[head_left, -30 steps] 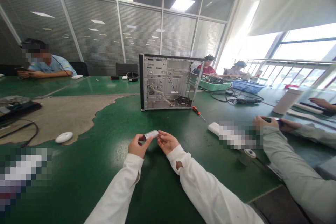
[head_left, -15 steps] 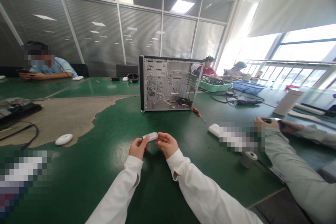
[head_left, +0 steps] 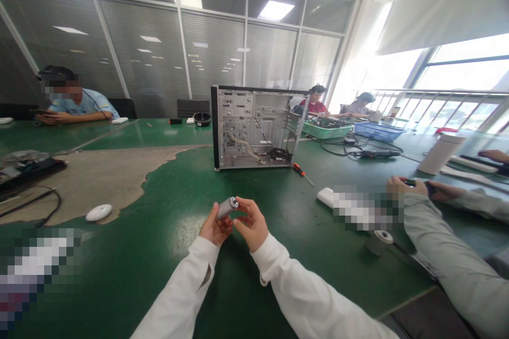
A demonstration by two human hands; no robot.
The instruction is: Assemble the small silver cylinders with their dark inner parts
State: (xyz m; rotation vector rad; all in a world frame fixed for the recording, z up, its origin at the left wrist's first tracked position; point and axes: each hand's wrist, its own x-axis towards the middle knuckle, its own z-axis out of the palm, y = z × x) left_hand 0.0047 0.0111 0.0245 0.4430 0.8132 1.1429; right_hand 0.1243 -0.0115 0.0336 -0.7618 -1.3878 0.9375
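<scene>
My left hand (head_left: 217, 226) holds a small grey cylinder (head_left: 226, 208) above the table, thumb along its side and the other fingers beneath. The cylinder is tilted, its right end raised and showing a pale face with dark marks. Close by that end is my right hand (head_left: 252, 224), thumb and forefinger apart and curved. Its forefinger reaches the end's edge; whether it touches, I cannot tell. Behind both hands stands an open computer case (head_left: 258, 127), with cables and bare metal brackets inside. An orange-handled screwdriver (head_left: 300, 170) lies by the case's lower right corner.
A white oval object (head_left: 99, 212) lies left on the green table (head_left: 159, 275). To the right are a similar grey cylinder (head_left: 379, 242), a blurred white object (head_left: 325, 197), a white bottle (head_left: 441, 153) and a co-worker's sleeve (head_left: 441, 249). Behind stand green (head_left: 328, 131) and blue baskets (head_left: 377, 131).
The cylinder has turned so that its right end faces me more. My left fingers have opened out beneath it, and my right thumb has moved down away from its end.
</scene>
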